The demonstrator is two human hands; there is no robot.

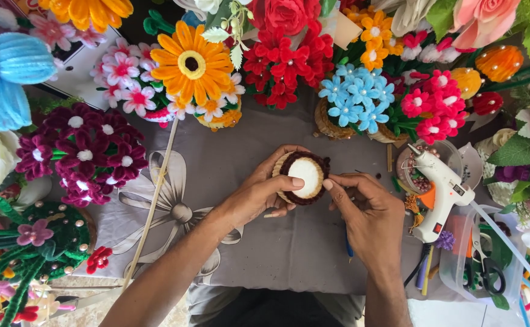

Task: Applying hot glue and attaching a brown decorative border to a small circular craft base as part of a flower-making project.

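Just left of the white glue gun (pixel 443 195), over the grey cloth (pixel 289 248), the left hand (pixel 262 192) grips a small woven basket (pixel 301 176) with a white top ringed in dark brown chenille, thumb pressed on its front rim and fingers curled beneath. Between gun and basket, the right hand (pixel 368 212) pinches the brown rim with thumb and forefinger, its other fingers folded in. Beyond the gun, behind the basket, stand a blue flower bunch (pixel 357 97) and an orange flower (pixel 192 62).

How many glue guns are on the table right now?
1. The white glue gun stands right of the right hand, beside the clear tub. Others may be hidden under the flowers.
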